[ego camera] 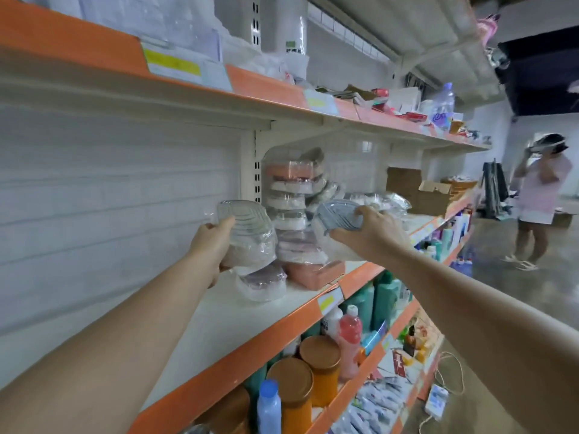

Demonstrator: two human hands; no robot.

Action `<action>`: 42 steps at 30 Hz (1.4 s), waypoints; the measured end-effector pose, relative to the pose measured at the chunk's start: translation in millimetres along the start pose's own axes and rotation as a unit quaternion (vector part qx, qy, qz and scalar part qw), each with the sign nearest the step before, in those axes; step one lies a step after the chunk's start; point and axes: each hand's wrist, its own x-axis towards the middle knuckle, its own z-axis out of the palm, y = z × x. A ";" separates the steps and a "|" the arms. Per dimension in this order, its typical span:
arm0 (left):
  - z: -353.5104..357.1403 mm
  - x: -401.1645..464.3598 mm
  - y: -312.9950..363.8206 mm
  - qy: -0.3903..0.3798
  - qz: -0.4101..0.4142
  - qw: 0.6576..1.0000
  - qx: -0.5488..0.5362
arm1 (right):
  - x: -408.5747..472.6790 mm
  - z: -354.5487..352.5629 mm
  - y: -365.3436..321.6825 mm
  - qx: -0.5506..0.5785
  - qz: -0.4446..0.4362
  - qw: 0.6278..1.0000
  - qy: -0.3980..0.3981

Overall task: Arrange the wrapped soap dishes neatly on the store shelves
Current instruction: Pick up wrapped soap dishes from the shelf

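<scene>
We saw an evenly, fairly brightly lit store aisle under soft white light from above, with only faint shadows beneath the orange-edged shelf (360,274) and a dark patch of ceiling (545,73) at the upper right. The whole picture was soft and smeared by motion blur: the price labels (172,62) were unreadable, the plastic wrap on the stacked soap dishes (291,195) caught pale glare, and the person (539,195) down the aisle was hazy. The wide-angle lens bent the shelf lines into curves and stretched both forearms towards the lower corners.
</scene>
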 end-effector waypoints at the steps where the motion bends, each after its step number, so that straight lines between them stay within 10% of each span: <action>1: 8.4 13.0 -5.5 0.011 -0.007 1.000 0.001 | 18.0 7.5 3.2 -0.002 -0.002 1.000 -0.003; 8: 71.5 95.3 -10.1 0.090 -0.027 0.996 0.001 | 152.7 55.6 24.3 0.048 0.018 0.998 -0.028; 13: 100.2 126.9 -17.1 0.134 -0.002 0.964 0.230 | 197.1 96.7 35.6 0.055 -0.076 0.984 -0.154; 18: 107.1 130.2 -24.3 0.129 0.032 0.951 0.280 | 215.7 115.6 50.3 0.019 -0.111 0.987 -0.117; 24: 110.7 131.3 -18.5 0.117 -0.091 0.949 0.277 | 224.5 117.4 59.7 -0.019 -0.143 0.980 -0.135; 42: 19.1 -13.9 28.1 0.125 0.044 0.940 0.314 | 103.3 59.5 -30.1 -0.015 -0.274 0.951 -0.145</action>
